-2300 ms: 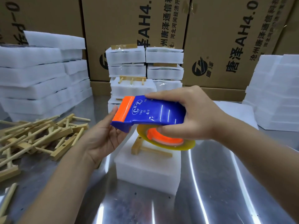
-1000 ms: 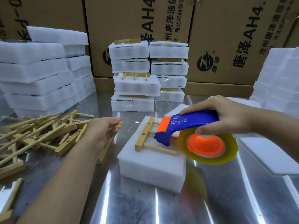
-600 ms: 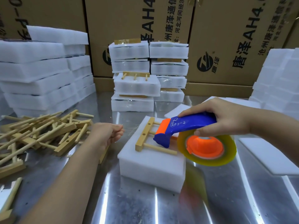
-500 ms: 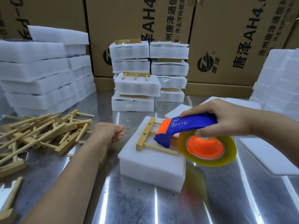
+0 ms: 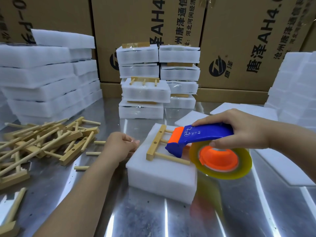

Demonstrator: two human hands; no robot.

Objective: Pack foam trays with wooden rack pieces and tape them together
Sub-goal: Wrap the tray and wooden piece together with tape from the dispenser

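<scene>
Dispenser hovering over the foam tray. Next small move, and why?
Probably lower the tape dispenser toward the left hand, curled at the foam tray edge, to start a strip: the right hand holds it just above the wooden rack piece, and no tape visibly crosses the tray.

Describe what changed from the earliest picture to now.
The left hand let go of the tape dispenser and dropped left to the foam tray's edge, fingers curled. The right hand carried the dispenser down and right. The wooden rack piece stayed on the tray.
</scene>
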